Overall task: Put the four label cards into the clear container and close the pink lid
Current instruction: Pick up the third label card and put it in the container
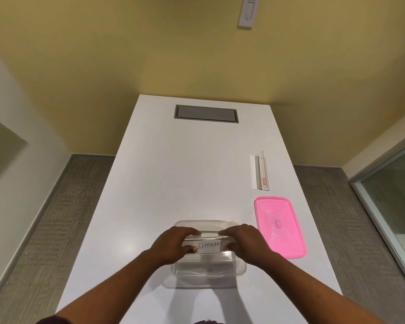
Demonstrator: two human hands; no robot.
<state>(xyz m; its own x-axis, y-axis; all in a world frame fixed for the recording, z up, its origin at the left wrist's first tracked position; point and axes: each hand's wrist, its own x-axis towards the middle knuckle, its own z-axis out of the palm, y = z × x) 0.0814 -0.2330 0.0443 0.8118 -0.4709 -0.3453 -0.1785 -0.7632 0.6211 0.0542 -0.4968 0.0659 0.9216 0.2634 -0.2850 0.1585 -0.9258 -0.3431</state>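
Observation:
The clear container (pixel 208 272) stands on the white table near its front edge, lid off. Over its opening both hands hold a label card reading ELEPHANT (pixel 209 246) in a clear holder. My left hand (pixel 175 244) pinches the card's left end, thumb in front and fingers on top. My right hand (pixel 243 244) grips the right end the same way. Another card (pixel 207 268), with faint writing, lies inside the container at the bottom. The pink lid (pixel 279 226) lies flat on the table to the container's right. One more clear card holder (pixel 260 170) lies beyond the lid.
The white table (pixel 173 183) runs away from me, with a grey cable hatch (pixel 206 113) set in its far end. Carpeted floor lies on both sides. A glass panel (pixel 393 202) stands at the right.

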